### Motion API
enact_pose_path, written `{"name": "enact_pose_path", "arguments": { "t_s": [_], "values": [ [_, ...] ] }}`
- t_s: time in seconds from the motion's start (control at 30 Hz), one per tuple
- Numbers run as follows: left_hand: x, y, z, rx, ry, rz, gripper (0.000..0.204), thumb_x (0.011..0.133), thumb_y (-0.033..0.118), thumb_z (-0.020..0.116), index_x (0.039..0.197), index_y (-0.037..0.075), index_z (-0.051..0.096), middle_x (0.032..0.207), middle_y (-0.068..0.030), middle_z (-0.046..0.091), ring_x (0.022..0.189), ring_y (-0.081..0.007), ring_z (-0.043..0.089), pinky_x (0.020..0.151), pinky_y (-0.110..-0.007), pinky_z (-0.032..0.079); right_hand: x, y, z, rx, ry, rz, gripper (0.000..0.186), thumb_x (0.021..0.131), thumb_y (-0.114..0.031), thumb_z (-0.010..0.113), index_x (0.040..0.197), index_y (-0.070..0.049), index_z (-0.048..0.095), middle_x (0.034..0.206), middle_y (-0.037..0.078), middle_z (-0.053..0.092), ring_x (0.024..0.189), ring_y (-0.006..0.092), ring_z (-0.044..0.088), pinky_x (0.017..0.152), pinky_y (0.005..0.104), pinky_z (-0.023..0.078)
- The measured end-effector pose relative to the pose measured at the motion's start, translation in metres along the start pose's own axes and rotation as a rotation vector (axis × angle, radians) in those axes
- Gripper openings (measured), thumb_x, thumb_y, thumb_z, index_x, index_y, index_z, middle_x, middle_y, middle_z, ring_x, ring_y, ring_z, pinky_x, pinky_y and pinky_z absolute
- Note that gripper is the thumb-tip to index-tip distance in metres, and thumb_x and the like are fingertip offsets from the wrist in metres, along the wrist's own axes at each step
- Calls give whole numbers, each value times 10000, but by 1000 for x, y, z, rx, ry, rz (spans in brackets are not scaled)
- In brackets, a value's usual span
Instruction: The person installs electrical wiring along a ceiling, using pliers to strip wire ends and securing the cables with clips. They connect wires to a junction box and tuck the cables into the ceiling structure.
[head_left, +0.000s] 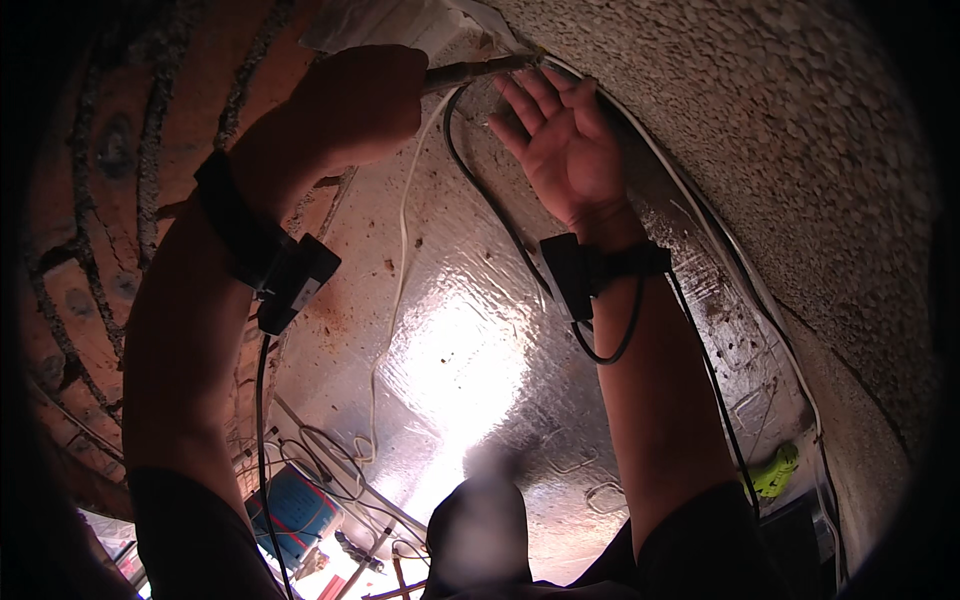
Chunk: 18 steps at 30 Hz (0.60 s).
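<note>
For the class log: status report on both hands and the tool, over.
Left hand shut on metal tool, tip at the rough plaster wall. Right hand open, flat by the tip. Black cable and white cable hang close.

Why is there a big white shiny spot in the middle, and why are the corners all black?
In the head view, light glares off the silver foil sheet, washing it out white; the fisheye lens darkens the corners and bends straight edges; a blurred patch sits near the bottom centre; the left hand gripping a thin tool and the open right hand look sharp.
</note>
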<state>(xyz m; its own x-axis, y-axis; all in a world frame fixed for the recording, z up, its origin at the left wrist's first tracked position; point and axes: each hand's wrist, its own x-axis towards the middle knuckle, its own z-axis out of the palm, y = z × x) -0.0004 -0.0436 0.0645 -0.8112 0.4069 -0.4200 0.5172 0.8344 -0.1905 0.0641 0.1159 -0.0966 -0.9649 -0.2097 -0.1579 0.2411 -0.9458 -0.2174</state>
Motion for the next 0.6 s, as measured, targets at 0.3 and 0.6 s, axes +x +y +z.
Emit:
{"name": "enact_pose_path", "arguments": {
  "t_s": [0.3,0.6],
  "values": [
    [10,-17,-15,-907,-596,-261,107,819,0,478,827,-9,585,701,-93,652,577,-132,634,478,-279,453,1,5,1,21,2,4,594,957,-530,512,1346,-93,408,1443,100,411,1386,291,341,1137,525,254],
    [-36,-12,5,-368,-144,-111,351,877,38,508,1223,-24,519,1014,-180,637,939,-277,648,773,-386,528,1,5,0,26,-7,13,542,955,-528,518,1301,-113,469,1404,78,470,1359,268,385,1122,523,266]
  ]
}}
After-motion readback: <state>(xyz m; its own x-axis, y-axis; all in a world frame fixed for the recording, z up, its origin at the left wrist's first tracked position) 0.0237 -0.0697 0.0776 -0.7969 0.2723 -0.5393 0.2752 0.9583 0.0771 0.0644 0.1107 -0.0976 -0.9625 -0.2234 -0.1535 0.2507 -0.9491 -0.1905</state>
